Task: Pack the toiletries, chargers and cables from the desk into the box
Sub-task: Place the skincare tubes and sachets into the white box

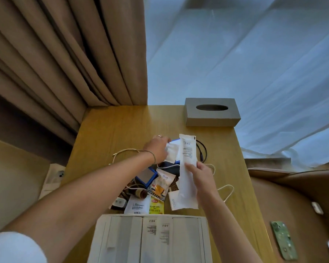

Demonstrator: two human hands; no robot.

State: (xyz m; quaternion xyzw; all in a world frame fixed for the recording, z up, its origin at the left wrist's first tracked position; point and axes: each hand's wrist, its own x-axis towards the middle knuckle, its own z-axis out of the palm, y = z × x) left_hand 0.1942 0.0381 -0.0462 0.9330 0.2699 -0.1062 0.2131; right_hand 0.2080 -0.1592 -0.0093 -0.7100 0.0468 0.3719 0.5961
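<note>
Your right hand [201,175] pinches a long white sachet [187,173] over the desk pile; your left hand [158,149] grips a smaller packet [171,151]; next, probably, drop both into the white box [152,240] nearest you.

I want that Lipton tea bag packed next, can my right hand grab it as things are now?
Probably not yet: the right hand is holding a long white packet. The tea bag itself lies uncovered beside the box.
</note>
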